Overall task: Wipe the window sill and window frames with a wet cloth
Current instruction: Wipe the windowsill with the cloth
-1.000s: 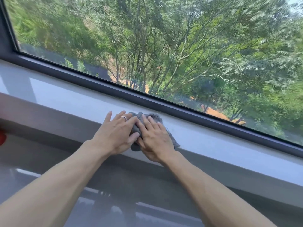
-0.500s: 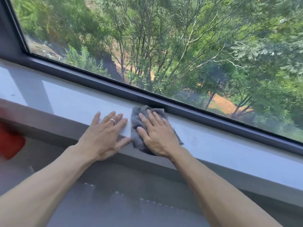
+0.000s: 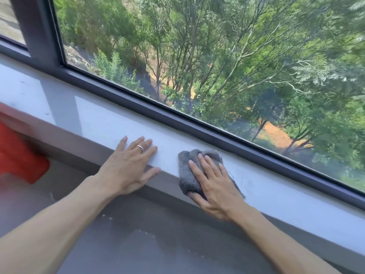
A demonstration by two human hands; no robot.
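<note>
A crumpled grey cloth (image 3: 185,173) lies on the white window sill (image 3: 286,194), near its front edge. My right hand (image 3: 214,184) presses flat on the cloth with straight fingers and covers its right half. My left hand (image 3: 129,166), wearing a ring, rests flat on the bare sill a short way left of the cloth, its fingers spread. The dark window frame (image 3: 197,123) runs along the back of the sill, a little beyond the cloth.
A dark vertical frame post (image 3: 37,30) stands at the upper left. A blurred red object (image 3: 17,155) sits below the sill at the left edge. Grey wall (image 3: 158,244) drops below the sill. Trees show through the glass.
My two hands have drawn apart: the left one stays flat on the sill while the right one and cloth now lie to its right. The view has swung to show the frame post.
</note>
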